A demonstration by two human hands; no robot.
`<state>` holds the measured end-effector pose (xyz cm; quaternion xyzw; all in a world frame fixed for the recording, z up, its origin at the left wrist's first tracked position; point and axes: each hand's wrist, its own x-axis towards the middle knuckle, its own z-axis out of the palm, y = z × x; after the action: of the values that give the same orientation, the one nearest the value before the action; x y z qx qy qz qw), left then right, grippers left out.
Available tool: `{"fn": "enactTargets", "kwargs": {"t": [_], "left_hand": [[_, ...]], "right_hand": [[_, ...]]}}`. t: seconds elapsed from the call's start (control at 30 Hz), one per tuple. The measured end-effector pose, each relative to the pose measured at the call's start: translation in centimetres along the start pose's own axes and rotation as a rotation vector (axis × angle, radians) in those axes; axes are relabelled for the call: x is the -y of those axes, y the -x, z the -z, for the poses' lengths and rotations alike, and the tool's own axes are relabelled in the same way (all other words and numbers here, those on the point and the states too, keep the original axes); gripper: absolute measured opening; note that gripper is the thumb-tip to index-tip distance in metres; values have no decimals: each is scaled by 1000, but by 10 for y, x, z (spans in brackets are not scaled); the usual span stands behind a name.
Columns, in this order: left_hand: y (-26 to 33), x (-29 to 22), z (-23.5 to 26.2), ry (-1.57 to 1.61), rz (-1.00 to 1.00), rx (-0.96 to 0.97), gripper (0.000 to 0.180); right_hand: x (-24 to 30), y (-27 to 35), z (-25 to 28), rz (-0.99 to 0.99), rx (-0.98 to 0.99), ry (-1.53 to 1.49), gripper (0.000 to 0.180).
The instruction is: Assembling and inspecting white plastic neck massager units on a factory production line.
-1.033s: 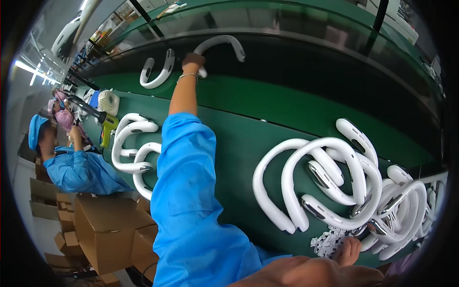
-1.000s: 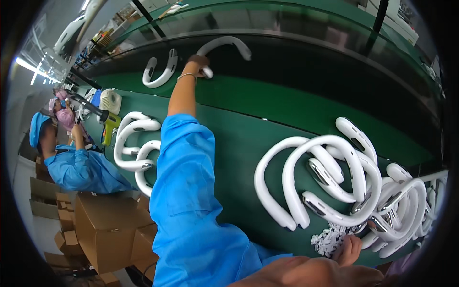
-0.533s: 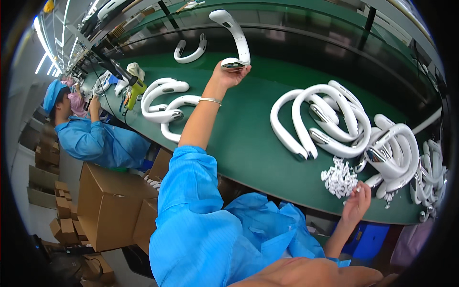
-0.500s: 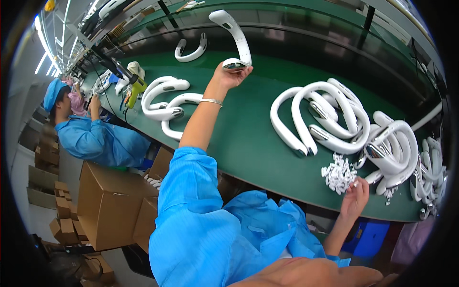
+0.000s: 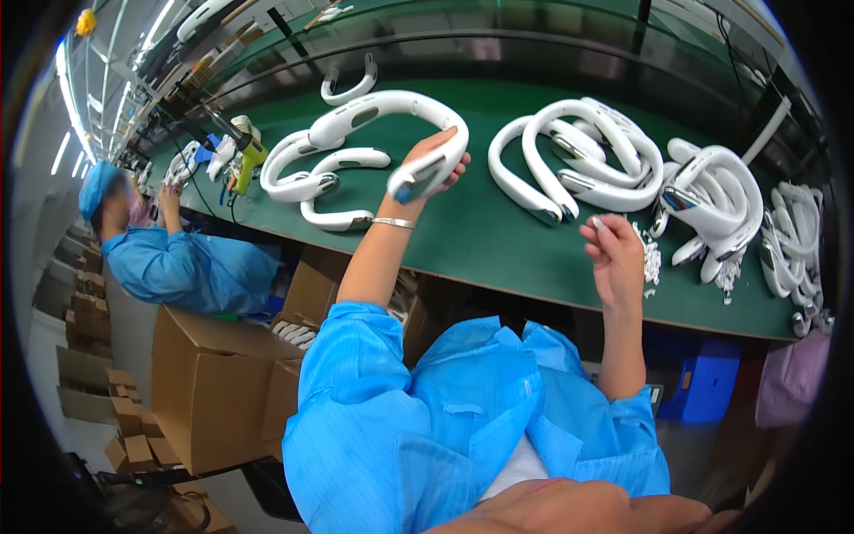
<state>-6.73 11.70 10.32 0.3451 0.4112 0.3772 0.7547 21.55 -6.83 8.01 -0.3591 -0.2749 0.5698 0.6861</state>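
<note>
My left hand is closed round one arm of a white, U-shaped neck fan, raised over the bench with its curve away from me. My right hand hovers at the bench's near edge, thumb and fingers pinched on a small white plastic piece. Partly hidden behind that hand is a heap of similar small white pieces. Left of my left hand lie two more neck fans, partly overlapped by the held one.
Stacked neck fans cover the right half of the green bench, with further piles beyond. A yellow-green power screwdriver stands at left. A co-worker in blue sits there. Open cardboard boxes stand below the bench.
My left hand has brought the neck fan nearer and lower and turned it. My right hand has lifted off the heap of small pieces and moved left with one piece.
</note>
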Motion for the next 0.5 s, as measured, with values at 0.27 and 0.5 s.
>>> {"fn": "enactTargets", "kwargs": {"t": [0.27,0.5], "left_hand": [[14,39,23,97,216,347,34],[55,97,-25,-192,-53,130,19]], "right_hand": [[-12,-7,-40,-7,143,89,12],[-40,-14,-48,143,232,417,9]]}}
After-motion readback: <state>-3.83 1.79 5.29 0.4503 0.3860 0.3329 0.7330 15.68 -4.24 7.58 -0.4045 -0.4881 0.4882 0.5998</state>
